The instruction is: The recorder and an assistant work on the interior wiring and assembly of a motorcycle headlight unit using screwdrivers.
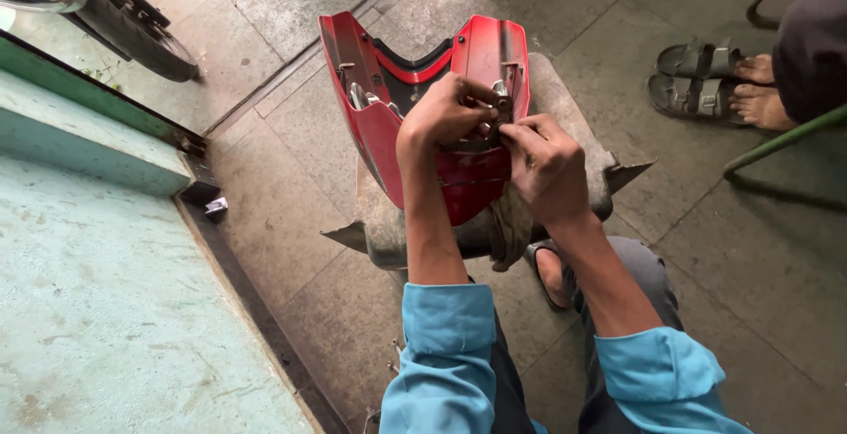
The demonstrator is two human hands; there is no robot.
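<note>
Stone-tiled floor (291, 205) — both hands, left (445, 112), right (549, 169), pinching glossy red panel (459, 178).

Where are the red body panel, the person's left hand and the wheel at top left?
red body panel (384, 138), head view, on its left wing.
left hand (445, 112), head view, on the back of the hand.
wheel (141, 41), head view, on the tyre.

A grey anvil-like block (565, 108) on the tiled floor (759, 258) bears the red panel (468, 178).

Grey tiled floor (291, 213), green step (97, 143)
</note>
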